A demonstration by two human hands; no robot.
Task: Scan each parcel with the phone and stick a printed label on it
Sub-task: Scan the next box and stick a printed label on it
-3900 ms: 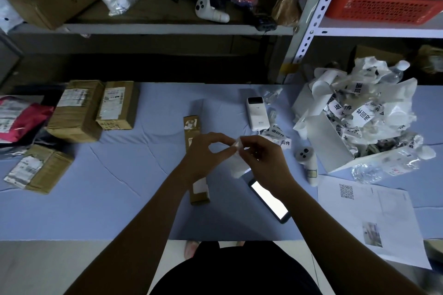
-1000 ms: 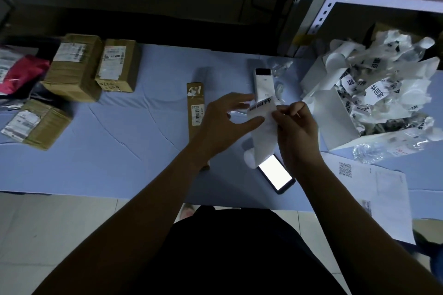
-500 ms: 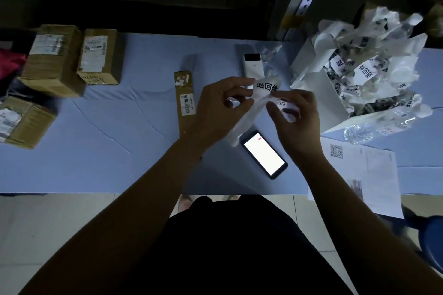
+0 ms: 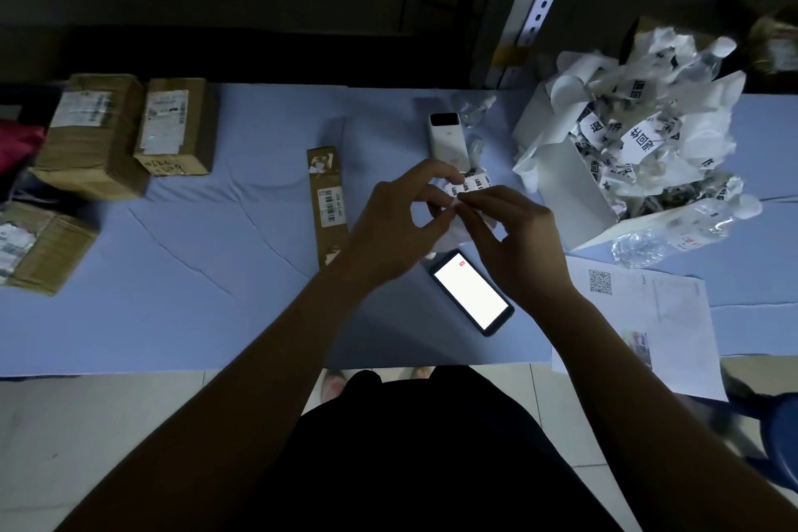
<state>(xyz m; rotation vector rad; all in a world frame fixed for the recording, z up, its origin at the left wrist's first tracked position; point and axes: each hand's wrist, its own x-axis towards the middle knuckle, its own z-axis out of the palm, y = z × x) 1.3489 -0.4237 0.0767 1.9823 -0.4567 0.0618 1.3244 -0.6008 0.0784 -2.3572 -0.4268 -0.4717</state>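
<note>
Over the blue table [image 4: 207, 272], the left hand [image 4: 397, 229] and the right hand [image 4: 514, 238] each pinch the white label [image 4: 474, 183] with their fingertips. It has big black Chinese words on it. The phone [image 4: 470, 292] lies just below, its screen glowing white. The long brown parcel [image 4: 328, 203], with a barcode sticker, lies beside the left hand. On the right, a paper [image 4: 660, 315] shows a square code.

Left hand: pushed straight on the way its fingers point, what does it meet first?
The left hand pinches the white printed label strip; past that, likely the white rectangular device, though depth is unclear.
</note>
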